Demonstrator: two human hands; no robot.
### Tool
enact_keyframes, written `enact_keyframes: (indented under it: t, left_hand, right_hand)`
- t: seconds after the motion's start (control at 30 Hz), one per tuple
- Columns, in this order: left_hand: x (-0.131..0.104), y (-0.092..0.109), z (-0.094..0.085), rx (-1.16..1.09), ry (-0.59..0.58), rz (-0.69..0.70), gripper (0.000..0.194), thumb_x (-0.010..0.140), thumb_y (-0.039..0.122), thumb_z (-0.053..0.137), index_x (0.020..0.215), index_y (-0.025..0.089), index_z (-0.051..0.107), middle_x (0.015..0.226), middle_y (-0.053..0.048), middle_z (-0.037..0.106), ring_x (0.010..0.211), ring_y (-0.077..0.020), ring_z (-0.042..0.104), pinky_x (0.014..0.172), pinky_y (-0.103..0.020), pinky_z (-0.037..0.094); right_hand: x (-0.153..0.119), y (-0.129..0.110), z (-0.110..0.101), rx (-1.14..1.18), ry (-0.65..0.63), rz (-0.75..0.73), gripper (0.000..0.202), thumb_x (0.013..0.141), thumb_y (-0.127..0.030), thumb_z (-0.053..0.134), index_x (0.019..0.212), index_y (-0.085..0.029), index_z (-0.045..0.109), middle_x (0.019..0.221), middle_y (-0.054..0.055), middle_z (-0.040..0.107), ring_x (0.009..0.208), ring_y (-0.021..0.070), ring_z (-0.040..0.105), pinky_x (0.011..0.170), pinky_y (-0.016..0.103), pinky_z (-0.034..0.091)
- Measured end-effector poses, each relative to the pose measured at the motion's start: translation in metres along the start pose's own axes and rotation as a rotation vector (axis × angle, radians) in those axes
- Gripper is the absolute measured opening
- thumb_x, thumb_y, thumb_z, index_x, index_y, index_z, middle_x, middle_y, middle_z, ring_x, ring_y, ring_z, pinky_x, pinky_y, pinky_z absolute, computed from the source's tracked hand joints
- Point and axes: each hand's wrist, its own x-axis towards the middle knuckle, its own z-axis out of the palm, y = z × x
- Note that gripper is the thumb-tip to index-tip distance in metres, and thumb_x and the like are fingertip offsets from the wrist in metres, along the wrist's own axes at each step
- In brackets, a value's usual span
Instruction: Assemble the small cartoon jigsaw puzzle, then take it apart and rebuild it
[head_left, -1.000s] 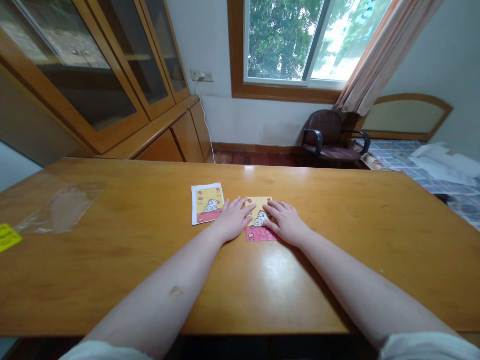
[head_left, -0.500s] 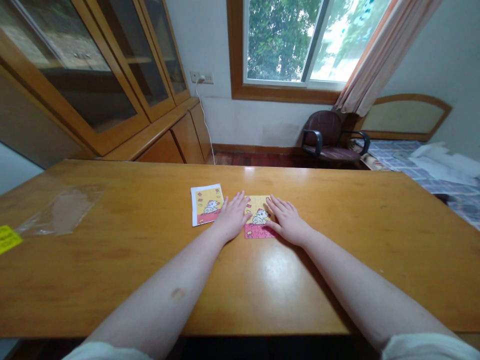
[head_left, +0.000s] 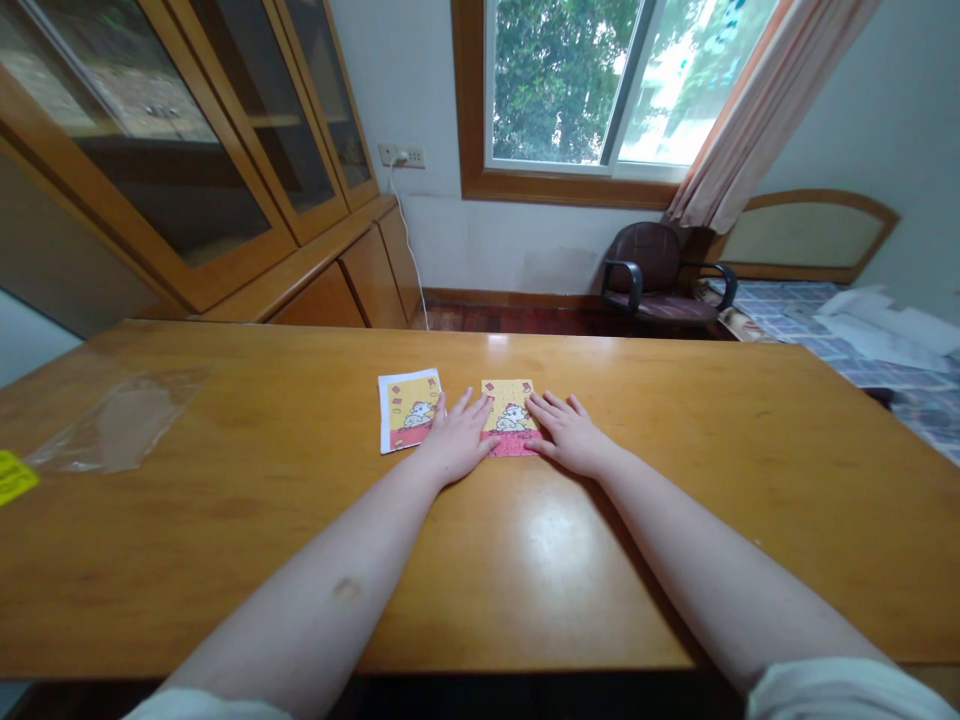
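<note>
A small jigsaw puzzle point(head_left: 511, 418), yellow above and pink below with a white cartoon animal, lies flat on the table between my hands. My left hand point(head_left: 457, 438) rests at its left edge, fingers spread, with the fingertips and thumb on the puzzle. At the right edge, my right hand point(head_left: 568, 432) lies with its fingers apart and its fingertips on the puzzle. A white-bordered picture sheet point(head_left: 409, 405) with the same design lies just left of the puzzle, its lower right corner partly behind my left hand.
The wooden table point(head_left: 645, 570) spans the view. A clear plastic bag point(head_left: 135, 425) and a yellow label point(head_left: 15, 478) lie at its left. Beyond stand a glass-door cabinet point(head_left: 285, 225), an office chair point(head_left: 652, 270) and a bed point(head_left: 802, 320).
The puzzle has slid slightly away from me and to the left between my hands. My left hand has shifted a little left, and the picture sheet keeps its place.
</note>
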Motion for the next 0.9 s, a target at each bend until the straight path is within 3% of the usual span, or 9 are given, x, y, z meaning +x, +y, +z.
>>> enact_keyframes:
  t: [0.23,0.47,0.57,0.73,0.9]
  left_hand:
    - [0.007,-0.003,0.007,0.014,0.066,-0.022,0.056,0.095,0.042,0.04,0.148,0.023,0.032,0.155,-0.007,0.03,0.144,-0.0293,0.02,0.115,-0.06,0.007]
    - [0.002,0.009,0.007,0.06,0.265,0.051,0.049,0.096,0.034,0.036,0.141,0.017,0.044,0.146,-0.01,0.044,0.137,-0.0244,0.037,0.118,-0.049,0.011]
    - [-0.002,0.016,0.004,0.084,0.24,0.078,0.057,0.094,0.038,0.041,0.145,0.014,0.037,0.152,-0.011,0.035,0.142,-0.0252,0.028,0.118,-0.05,0.008]
    - [-0.015,0.023,0.002,0.049,0.134,-0.017,0.092,0.084,0.06,0.05,0.152,0.009,0.014,0.158,-0.014,0.01,0.147,-0.0289,0.008,0.118,-0.052,0.002]
    - [-0.024,0.028,0.013,-0.022,0.129,-0.122,0.106,0.078,0.071,0.049,0.153,0.008,0.006,0.159,-0.016,0.003,0.147,-0.0313,0.0,0.117,-0.053,-0.001]
  right_hand:
    - [0.005,0.0,0.005,0.027,0.075,0.01,0.072,0.091,-0.059,0.041,0.15,-0.02,0.029,0.155,0.012,0.027,0.143,0.0284,0.024,0.114,0.057,0.016]
    - [0.0,-0.003,0.006,0.058,0.253,-0.007,0.079,0.089,-0.057,0.045,0.15,-0.011,0.025,0.154,0.018,0.026,0.142,0.0284,0.027,0.116,0.048,0.02]
    - [-0.006,-0.008,0.001,0.067,0.255,-0.016,0.091,0.085,-0.063,0.049,0.152,-0.01,0.019,0.156,0.02,0.021,0.143,0.03,0.024,0.116,0.048,0.02]
    - [-0.017,-0.016,0.005,0.078,0.185,0.045,0.106,0.078,-0.071,0.051,0.153,-0.007,0.012,0.157,0.021,0.012,0.145,0.0315,0.014,0.116,0.05,0.018]
    - [-0.022,-0.018,0.017,0.053,0.186,0.073,0.112,0.075,-0.077,0.047,0.152,-0.005,0.011,0.157,0.021,0.012,0.146,0.03,0.012,0.117,0.05,0.013]
